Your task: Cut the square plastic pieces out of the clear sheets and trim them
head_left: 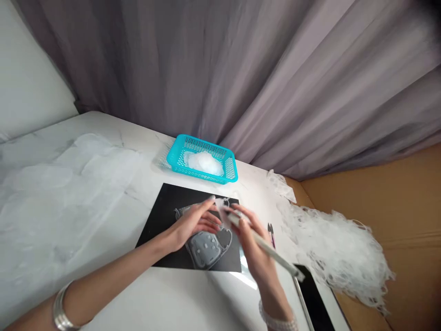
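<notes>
Guess you're freeing film [220, 208] above the mat [160, 214], right hand [252, 248] gripping the tool [274, 253], left hand [193, 223] spread; next needs steadiness.

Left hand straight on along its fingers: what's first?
Likely the translucent white film scrap just beyond the left hand, then the right hand; blur leaves depth and contact unclear.

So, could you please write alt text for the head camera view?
A person's right hand holds a long pale tool over a black mat, the left hand open nearby. Behind, a turquoise basket holds translucent white pieces.
</notes>
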`<state>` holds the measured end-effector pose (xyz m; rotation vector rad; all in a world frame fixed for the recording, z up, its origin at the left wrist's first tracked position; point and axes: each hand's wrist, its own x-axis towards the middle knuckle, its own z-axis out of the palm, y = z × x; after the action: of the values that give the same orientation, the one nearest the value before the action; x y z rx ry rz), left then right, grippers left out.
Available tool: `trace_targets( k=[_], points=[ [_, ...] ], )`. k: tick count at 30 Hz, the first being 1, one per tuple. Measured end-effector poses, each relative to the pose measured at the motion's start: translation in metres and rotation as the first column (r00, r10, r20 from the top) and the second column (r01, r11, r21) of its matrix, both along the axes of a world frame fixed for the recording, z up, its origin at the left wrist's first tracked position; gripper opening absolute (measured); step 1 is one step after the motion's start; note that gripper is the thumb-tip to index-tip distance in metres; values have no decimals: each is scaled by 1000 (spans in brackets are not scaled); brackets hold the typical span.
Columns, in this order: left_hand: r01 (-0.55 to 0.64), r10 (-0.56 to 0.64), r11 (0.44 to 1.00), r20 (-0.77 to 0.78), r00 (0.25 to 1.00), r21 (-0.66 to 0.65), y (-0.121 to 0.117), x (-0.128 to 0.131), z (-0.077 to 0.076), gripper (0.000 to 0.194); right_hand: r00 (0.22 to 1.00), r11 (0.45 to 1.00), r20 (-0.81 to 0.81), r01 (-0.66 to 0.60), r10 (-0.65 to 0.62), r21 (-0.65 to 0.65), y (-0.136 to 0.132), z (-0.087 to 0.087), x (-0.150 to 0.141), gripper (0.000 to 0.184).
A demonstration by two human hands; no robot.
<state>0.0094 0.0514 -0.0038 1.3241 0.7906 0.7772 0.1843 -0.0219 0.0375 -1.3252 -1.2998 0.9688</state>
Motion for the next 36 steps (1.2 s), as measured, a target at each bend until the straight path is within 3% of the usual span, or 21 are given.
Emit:
trace_targets(
  k=[2,4,6,9,11,16,21,24,27,30,33,36],
  points=[
    [58,-7,938,149,989,-341,-1,7,3,71,981,978,56,-182,188,-97,-12,2,-6,54],
    [100,37,844,245,969,-526,-2,7,2,57,981,977,53,-177,184,-122,-17,4,-1,75],
    [92,35,856,235,971,-508,-3,3,-1,44,999,998,54,13,-9,-63,-11,3,8,85],
    [79,0,894,176,984,-442,-7,-1,-5,41,974,979,117,199,-192,-46,11,-2,18,58],
    [53,-2,920,131,991,-388,-8,-2,-7,36,982,984,132,151,-137,-99,25,-6,18,41],
    [-32,36,978,19,999,-208,-8,-1,-7,20,990,965,-102,-114,93,-234,38,-16,1,43],
    [-128,127,987,-22,992,-98,-8,0,-4,16,963,973,-262,-118,63,-199,38,-26,-11,40],
    [-186,185,978,-20,983,-94,-9,1,-7,12,999,995,-39,29,-33,-91,39,-38,-8,35],
    [-273,276,953,9,961,-131,-5,-1,-10,17,959,983,215,178,-185,51,45,-52,7,32],
    [-295,318,931,82,945,-214,1,-7,-9,24,928,964,263,249,-265,94,52,-59,30,31],
    [-196,257,932,175,951,-305,6,-11,-4,28,905,948,285,292,-317,128,55,-55,42,32],
    [-100,201,924,247,948,-369,6,-12,-1,28,895,936,281,316,-348,153,48,-43,32,36]
  ],
)
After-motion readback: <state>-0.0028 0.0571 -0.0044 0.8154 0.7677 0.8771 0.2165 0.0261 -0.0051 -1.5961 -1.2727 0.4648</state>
